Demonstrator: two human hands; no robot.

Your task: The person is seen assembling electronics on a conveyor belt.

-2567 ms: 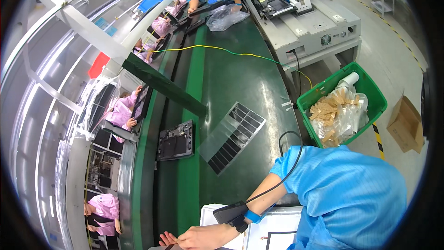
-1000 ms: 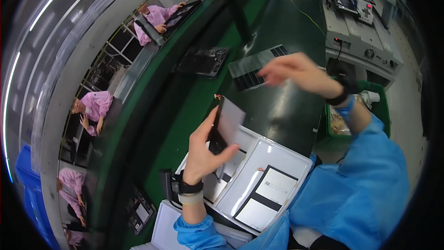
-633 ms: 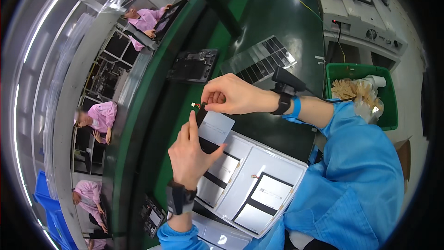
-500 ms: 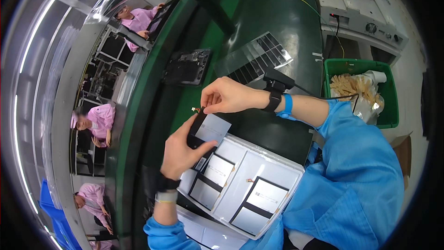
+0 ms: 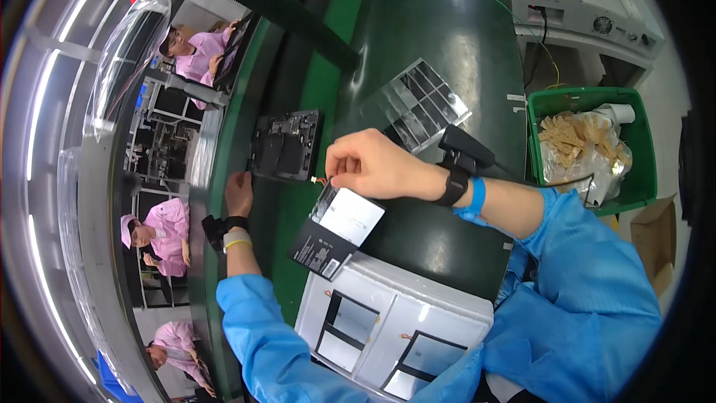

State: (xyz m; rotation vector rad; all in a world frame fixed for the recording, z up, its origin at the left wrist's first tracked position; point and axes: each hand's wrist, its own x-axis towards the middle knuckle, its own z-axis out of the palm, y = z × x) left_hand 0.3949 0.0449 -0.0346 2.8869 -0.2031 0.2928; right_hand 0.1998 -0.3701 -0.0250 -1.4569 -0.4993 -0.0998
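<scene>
My right hand pinches the upper end of a flat black and silver battery pack, near its short red-and-black lead with a white plug. The battery hangs tilted over the far edge of a white tray, its printed label facing up. To the left, my left hand reaches to the near left corner of an opened laptop base on the green belt. Whether its fingers grip that corner is too blurred to tell. Other batteries lie in the tray's two compartments.
A clear divided plastic tray lies beyond my right hand. At the right stands a green bin of tan and clear scrap, with an open cardboard box beside it. A dark post crosses above the belt. Co-workers in pink sit at the left.
My left hand has let go of the battery and moved left to the laptop base. My right hand keeps the battery, which now hangs with its black label side exposed. The view has tilted slightly.
</scene>
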